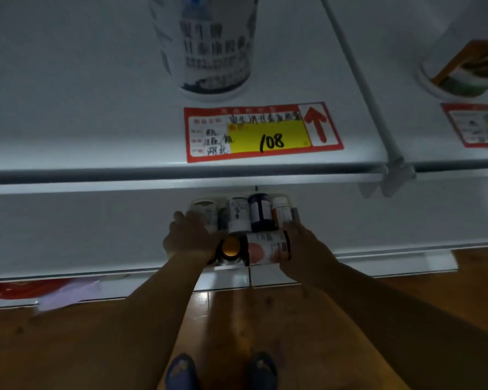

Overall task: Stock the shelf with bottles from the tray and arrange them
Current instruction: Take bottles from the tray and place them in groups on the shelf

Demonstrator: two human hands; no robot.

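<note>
On the lower shelf [68,235], under the front rail of the upper shelf [82,130], we see the tray [294,213] packed with bottles, and by our reading the stocking has barely begun. Our left hand [190,236] lies against the tray's left side and our right hand [304,244] against its right, each beside the bottles; the light is dim and the fingertips are hidden, so we cannot tell whether the fingers curl round the tray's edge or only press on it. In the tray we make out a dark purple bottle [261,212], a white bottle [238,215] just beside it, an orange-labelled bottle [281,211] at the right, an orange-capped bottle [231,247] and a bottle lying on its side [268,249] nearest us. Above, a tall white bottle [209,46] stands behind the price tag [262,132], with another bottle [462,68] beyond the divider rod [358,80]. We judge that nearly all the placing and arranging is left.
</note>
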